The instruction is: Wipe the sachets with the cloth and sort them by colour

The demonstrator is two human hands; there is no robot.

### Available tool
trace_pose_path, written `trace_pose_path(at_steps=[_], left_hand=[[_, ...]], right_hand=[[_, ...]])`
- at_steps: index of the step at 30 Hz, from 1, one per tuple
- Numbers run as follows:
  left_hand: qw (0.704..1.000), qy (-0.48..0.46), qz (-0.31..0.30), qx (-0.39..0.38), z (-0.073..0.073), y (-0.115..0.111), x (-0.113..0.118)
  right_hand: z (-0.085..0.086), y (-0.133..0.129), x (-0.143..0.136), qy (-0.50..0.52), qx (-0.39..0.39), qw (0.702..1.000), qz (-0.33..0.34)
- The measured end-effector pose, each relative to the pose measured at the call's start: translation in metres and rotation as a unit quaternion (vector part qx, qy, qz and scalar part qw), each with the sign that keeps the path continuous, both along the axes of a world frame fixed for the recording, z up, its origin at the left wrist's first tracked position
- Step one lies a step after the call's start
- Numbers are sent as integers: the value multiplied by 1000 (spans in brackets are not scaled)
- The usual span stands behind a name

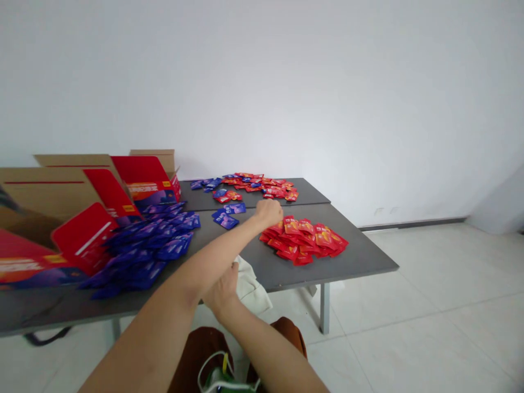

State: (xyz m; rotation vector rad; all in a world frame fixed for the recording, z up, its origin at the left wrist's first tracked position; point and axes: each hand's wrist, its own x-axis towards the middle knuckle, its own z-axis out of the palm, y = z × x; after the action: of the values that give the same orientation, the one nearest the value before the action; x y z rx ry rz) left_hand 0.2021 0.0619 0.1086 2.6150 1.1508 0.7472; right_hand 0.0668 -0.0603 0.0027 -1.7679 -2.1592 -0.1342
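My left hand [269, 213] reaches across over my right arm, closed like a fist at the left end of a pile of red packets [307, 238]. Whatever its fingers may hold is hidden from me. Lower and to the left, my right hand [223, 286], partly covered by the left forearm, is closed on a white cloth item [248, 286] at the table's front edge. The cloth hangs folded, and its full shape does not show. Several purple-blue packets [225, 219] lie just left of my left hand.
Open red cardboard boxes [85, 240] stand along the table's left side, with a heap of purple-blue packets [164, 237] against them. More red and blue packets [262, 184] are scattered on the dark table [360, 256] near the wall. A green item with white loops [229, 376] rests by my lap.
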Motion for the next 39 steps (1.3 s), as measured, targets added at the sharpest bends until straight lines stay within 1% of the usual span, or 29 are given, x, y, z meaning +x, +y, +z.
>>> trace_pose_path(at_steps=[1, 2, 3, 5, 7, 9, 11, 13, 15, 18, 19, 21, 22, 23, 25, 27, 28, 29, 30, 31, 33, 34, 36, 37, 39], left_hand=[[997, -42, 51, -36, 0, 17, -21], [987, -93, 93, -88, -2, 32, -43], [970, -148, 125, -146, -6, 43, -65], [958, -176, 142, -176, -20, 56, -104], [947, -208, 141, -202, -37, 57, -133], [935, -245, 123, -224, -52, 52, -150], [925, -274, 96, -246, -63, 47, -160], [916, -291, 67, -269, -69, 43, -168], [909, -296, 43, -289, -72, 39, -178], [903, -300, 17, -309, -77, 25, -202], [901, -301, 3, -313, -80, 18, -211], [901, -297, -40, -315, -87, 0, -230], [903, -289, -64, -311, -91, -10, -239], [908, -277, -89, -301, -95, -20, -248], [925, -240, -133, -261, -101, -41, -262], [949, -196, -154, -194, -108, -61, -270], [962, -173, -144, -155, -111, -71, -271], [974, -157, -115, -112, -116, -81, -271], [984, -150, -70, -70, -121, -91, -269], [988, -151, -16, -31, -127, -101, -267], [983, -161, 80, 26, -137, -118, -261], [980, -160, 110, 40, -141, -126, -258], [982, -125, 140, 34, -141, -137, -254], [985, -92, 146, 18, -137, -141, -252], [986, -8, 162, -27, -125, -146, -248]], right_hand=[[0, -2, -1, 14, -3, 1000, -26], [1, -4, -2, 29, -9, 998, -51], [2, -6, -3, 43, -14, 996, -71], [4, -8, -3, 56, -13, 995, -86], [5, -10, -2, 58, -3, 994, -89], [6, -12, -2, 60, 2, 994, -87], [6, -14, -2, 61, 2, 995, -76], [7, -16, 0, 65, 5, 996, -65], [11, -17, 8, 78, 4, 995, -64], [24, -11, 30, 112, -24, 988, -107], [30, -8, 38, 122, -35, 983, -131], [38, -1, 52, 132, -26, 978, -161], [40, 1, 56, 131, -12, 979, -155], [40, 2, 58, 126, 3, 984, -128], [34, 1, 57, 96, 19, 995, -26], [25, -3, 51, 53, 12, 996, 71], [21, -6, 47, 35, 3, 995, 96], [18, -8, 45, 20, -8, 994, 105], [16, -9, 43, 10, -18, 994, 105], [15, -9, 42, 2, -28, 994, 104], [14, -5, 43, -8, -43, 993, 108], [14, -1, 45, -10, -51, 992, 114], [15, 11, 49, -9, -77, 989, 125], [16, 20, 51, -6, -94, 987, 127], [16, 38, 53, -3, -127, 985, 117]])
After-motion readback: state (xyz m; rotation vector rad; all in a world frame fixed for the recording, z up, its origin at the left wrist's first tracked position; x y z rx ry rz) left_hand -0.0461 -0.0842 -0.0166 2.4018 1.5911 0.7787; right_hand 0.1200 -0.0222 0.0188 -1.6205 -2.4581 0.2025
